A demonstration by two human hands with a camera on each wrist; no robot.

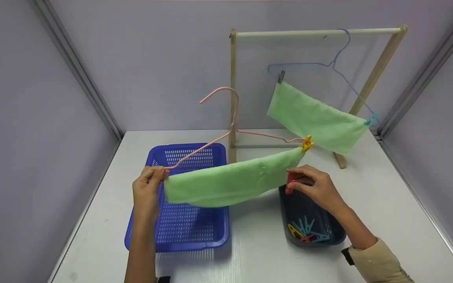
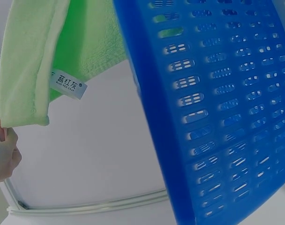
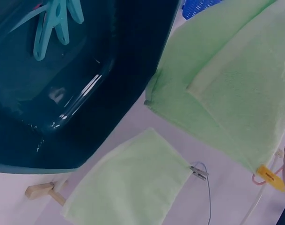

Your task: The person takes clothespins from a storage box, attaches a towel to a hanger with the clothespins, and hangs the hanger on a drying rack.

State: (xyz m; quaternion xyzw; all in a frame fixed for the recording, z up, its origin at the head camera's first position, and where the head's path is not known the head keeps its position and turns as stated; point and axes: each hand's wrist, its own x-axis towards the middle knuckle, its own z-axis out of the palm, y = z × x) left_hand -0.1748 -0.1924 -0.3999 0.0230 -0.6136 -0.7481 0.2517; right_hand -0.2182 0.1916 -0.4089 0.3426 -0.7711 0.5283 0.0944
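My left hand (image 1: 148, 188) pinches the left end of a pink hanger (image 1: 207, 146) together with the corner of a green towel (image 1: 230, 181). The towel's other corner hangs from the hanger's right end by a yellow clothespin (image 1: 307, 144). Between the thumb and fingers of my right hand (image 1: 316, 186) is a red clothespin (image 1: 290, 183), just below the towel's right part. Below that hand stands a dark bin (image 1: 285, 224) holding several clothespins (image 1: 307, 228). In the left wrist view the towel shows a white label (image 2: 68, 84).
A blue perforated basket (image 1: 226, 232) stands on the left, under the towel. At the back right, a wooden rack (image 1: 232, 59) carries a blue hanger (image 1: 305, 64). From it a second green towel (image 1: 317, 118) hangs by a grey clothespin (image 1: 281, 76) and a teal clothespin (image 1: 372, 119).
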